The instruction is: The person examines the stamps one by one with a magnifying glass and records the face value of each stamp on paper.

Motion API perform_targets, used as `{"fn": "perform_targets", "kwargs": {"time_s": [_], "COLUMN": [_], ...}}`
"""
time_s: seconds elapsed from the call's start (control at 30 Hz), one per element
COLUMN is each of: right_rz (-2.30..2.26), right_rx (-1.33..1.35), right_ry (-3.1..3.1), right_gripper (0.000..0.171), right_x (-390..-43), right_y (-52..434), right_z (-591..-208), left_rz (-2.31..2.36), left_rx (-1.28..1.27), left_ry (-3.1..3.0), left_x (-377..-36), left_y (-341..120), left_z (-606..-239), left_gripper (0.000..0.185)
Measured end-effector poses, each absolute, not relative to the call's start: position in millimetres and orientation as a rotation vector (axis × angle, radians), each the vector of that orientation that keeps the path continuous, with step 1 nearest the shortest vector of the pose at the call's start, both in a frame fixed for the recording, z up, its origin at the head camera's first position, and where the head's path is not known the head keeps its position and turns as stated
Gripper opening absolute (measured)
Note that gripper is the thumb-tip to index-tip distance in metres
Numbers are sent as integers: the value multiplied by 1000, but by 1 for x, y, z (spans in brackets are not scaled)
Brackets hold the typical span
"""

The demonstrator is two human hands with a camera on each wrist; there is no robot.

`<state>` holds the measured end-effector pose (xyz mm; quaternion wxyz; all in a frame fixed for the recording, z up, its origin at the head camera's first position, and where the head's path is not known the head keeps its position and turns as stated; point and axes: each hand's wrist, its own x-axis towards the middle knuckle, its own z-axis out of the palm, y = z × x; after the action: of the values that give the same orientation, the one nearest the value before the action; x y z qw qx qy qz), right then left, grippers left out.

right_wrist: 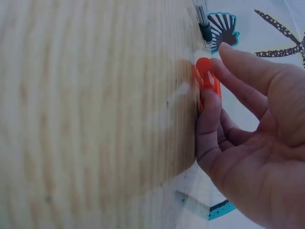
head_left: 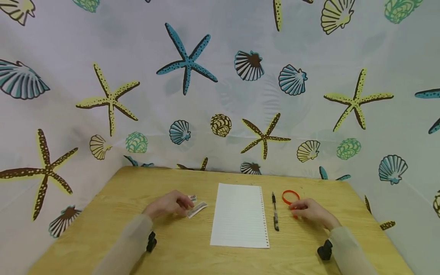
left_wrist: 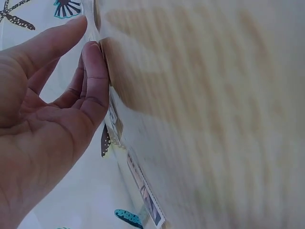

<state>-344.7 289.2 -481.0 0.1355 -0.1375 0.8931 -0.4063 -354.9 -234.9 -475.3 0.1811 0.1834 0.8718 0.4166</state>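
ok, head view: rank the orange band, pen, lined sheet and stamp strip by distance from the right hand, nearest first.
1. Orange band: touching the fingers of the right hand, on their far side.
2. Pen: just left of that hand.
3. Lined sheet: table centre, past the pen.
4. Stamp strip: far left, by the left hand.

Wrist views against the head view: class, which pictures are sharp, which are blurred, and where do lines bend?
Head view: evenly lit and sharp on the lined paper and pen, though the table edges flare outward. Left wrist view: wood grain smeared, left hand fairly clear. Right wrist view: grain soft, red band by the right hand clearer.
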Motion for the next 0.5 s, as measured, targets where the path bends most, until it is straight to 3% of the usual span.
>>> {"fn": "perform_targets", "kwargs": {"time_s": [0.5], "right_rz": [-1133], "right_rx": [-488], "right_ry": [2612], "right_gripper": [32], "right_x": [-343], "right_y": [291], "right_z": [-481], "left_rz": [1164], "left_rx": [461], "left_ry": [2456], "left_x": [-362], "left_y": [-231], "left_z": [-482], "left_gripper": [31]}}
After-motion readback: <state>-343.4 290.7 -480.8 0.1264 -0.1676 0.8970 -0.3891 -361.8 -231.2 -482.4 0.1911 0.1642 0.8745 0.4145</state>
